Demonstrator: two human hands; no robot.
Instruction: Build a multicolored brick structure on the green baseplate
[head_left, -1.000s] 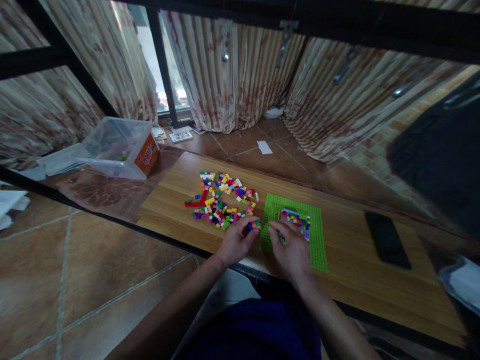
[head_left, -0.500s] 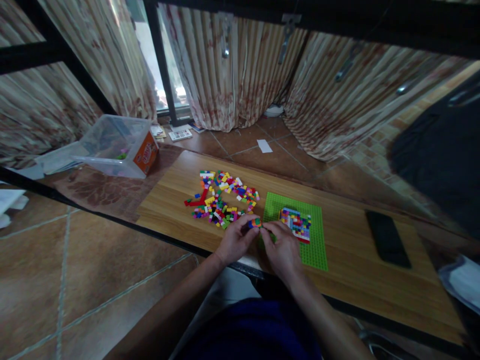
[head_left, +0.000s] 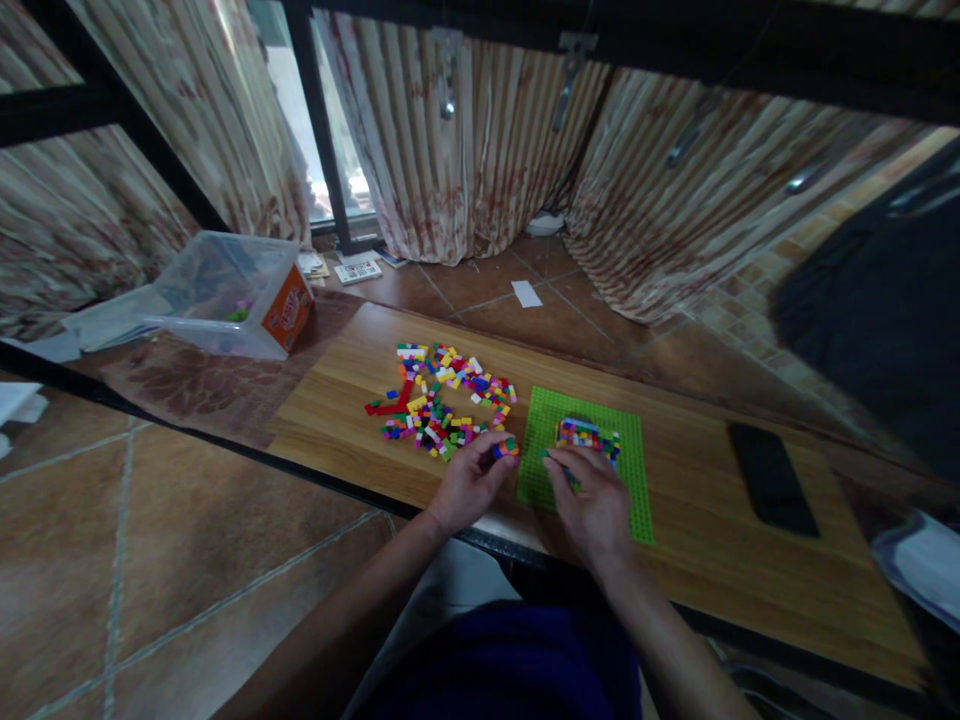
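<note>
Between the fingers of my left hand (head_left: 469, 485) is a small cluster of toy bricks (head_left: 506, 449), orange, blue and green. My right hand (head_left: 592, 497) hovers over the green baseplate (head_left: 632, 420), thumb and forefinger pinched on a small green brick (head_left: 545, 455). Behind that hand, a multicoloured brick build (head_left: 589, 433) sits on the baseplate, its near part hidden by the hand. Beyond my left hand lies a loose pile of mixed toy bricks (head_left: 442, 410), with a red L-shaped piece (head_left: 397, 403) at its left side.
The wooden board (head_left: 330, 425) carries everything, with a black phone (head_left: 771, 478) on its right part. A clear plastic box (head_left: 225, 290) with an orange label stands at the far left. Curtains (head_left: 450, 150) hang behind, and a white paper (head_left: 526, 293) lies on the tiled floor.
My right hand has drawn away to the right from my left hand, carrying a small green brick over the baseplate. My left hand still holds the brick cluster in nearly the same place.
</note>
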